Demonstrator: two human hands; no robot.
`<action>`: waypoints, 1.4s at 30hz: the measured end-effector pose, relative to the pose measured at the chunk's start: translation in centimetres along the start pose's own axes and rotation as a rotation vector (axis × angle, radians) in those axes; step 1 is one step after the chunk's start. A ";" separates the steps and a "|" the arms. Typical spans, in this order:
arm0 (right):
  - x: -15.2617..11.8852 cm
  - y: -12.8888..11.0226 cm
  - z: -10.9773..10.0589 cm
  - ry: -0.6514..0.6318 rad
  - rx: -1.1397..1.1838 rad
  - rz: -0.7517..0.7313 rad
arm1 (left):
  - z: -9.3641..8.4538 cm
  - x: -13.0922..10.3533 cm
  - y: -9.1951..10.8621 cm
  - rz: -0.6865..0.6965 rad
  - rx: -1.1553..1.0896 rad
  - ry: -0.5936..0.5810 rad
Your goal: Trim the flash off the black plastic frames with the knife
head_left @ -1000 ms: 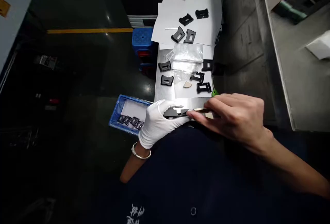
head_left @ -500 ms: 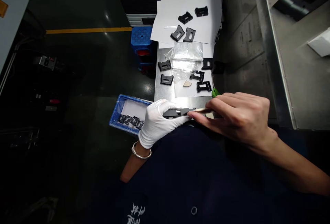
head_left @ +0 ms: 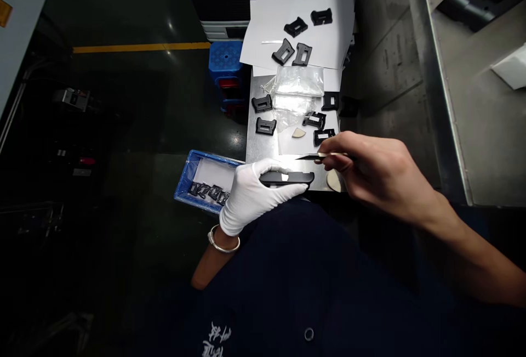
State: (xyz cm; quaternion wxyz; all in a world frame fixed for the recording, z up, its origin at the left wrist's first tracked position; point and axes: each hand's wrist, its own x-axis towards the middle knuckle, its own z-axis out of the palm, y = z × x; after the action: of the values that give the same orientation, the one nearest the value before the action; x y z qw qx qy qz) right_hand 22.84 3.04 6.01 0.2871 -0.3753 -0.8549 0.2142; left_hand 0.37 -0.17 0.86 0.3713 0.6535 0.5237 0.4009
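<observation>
Grips a black part [head_left: 299, 178] in the gloved left hand [head_left: 249, 195], closed around its left end with the thumb on the far side and fingers on the near side, at the near edge of the metal table [head_left: 257, 147], to the right of the blue bin [head_left: 197, 205]. Pinches a slim dark tool [head_left: 311, 157] in the bare right hand [head_left: 373, 173], closed on it, pointing left, apart from the part in this view. Looks light and stiff, probably moulded plastic (cannot tell for certain), so should neither sag nor tire the wrist. May slip slightly against smooth glove fabric, so calls for a steady rather than crushing pinch. Judging by similar black frames [head_left: 308, 54] toward the far end, is likely weakest around its opening; best held by the solid end, well clear of the tool's tip.
</observation>
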 end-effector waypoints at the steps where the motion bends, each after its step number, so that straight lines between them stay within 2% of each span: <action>1: 0.0 0.1 0.0 -0.011 0.006 0.003 | 0.0 0.0 0.1 -0.030 -0.015 -0.016; 7: 0.1 0.0 0.2 -0.088 -0.039 0.092 | -0.2 0.1 0.9 -0.213 -0.113 -0.106; 11: 0.1 -0.2 0.4 -0.141 -0.054 0.146 | -0.4 0.1 1.4 -0.256 -0.104 -0.113; 22: -0.5 -0.8 1.7 -0.057 -0.137 0.118 | 0.0 -0.3 0.7 0.020 -0.001 -0.034; 35: -0.8 -1.0 1.7 -0.039 -0.250 0.066 | 0.0 -0.4 0.3 0.125 0.052 -0.030; 42: -1.0 -1.0 1.6 -0.082 -0.242 0.070 | 0.0 -0.4 0.0 0.176 0.075 -0.037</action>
State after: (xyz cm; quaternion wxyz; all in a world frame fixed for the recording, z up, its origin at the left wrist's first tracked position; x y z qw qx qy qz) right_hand 21.82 1.42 5.04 0.1968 -0.4277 -0.8719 0.1343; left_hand 0.31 -0.55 0.83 0.3192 0.7178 0.4721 0.4000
